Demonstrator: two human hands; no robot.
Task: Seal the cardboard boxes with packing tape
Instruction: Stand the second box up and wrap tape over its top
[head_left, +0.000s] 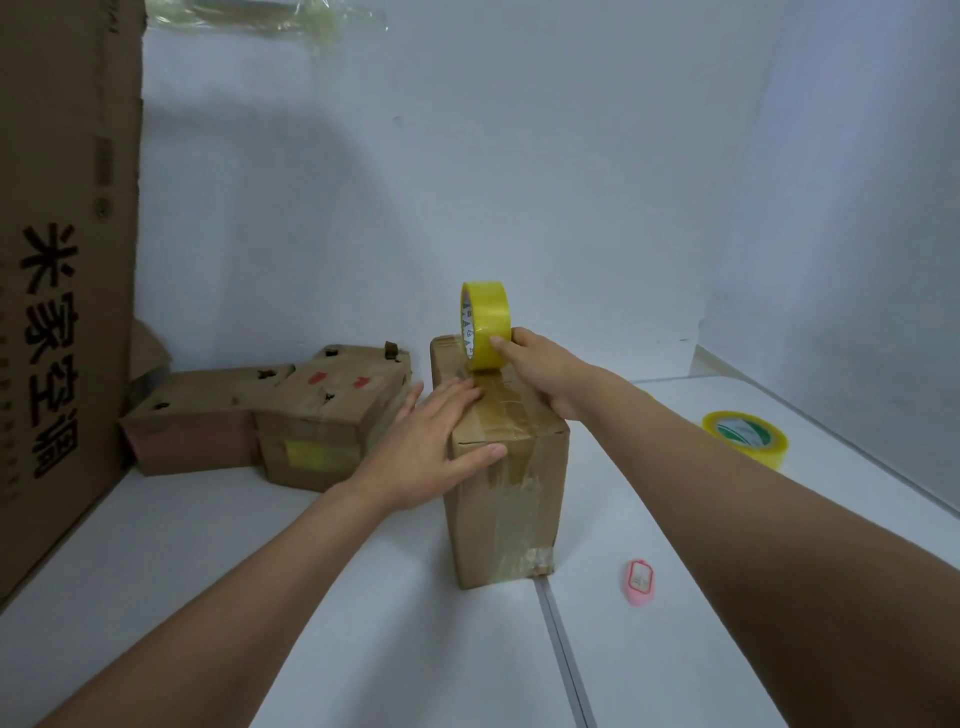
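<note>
A tall brown cardboard box (511, 499) stands on the white table in the middle of the view, with clear tape running over its top and down its front. My right hand (545, 369) holds a yellow tape roll (485, 325) upright on the far part of the box's top. My left hand (431, 441) lies flat and spread on the near left part of the top, thumb over the front edge, pressing the tape strip.
Two worn smaller boxes (322, 415) lie to the left against the wall. A very large printed carton (62, 260) stands at far left. A second tape roll (748, 436) sits on the right, and a small pink cutter (639, 582) lies near the table seam (561, 649).
</note>
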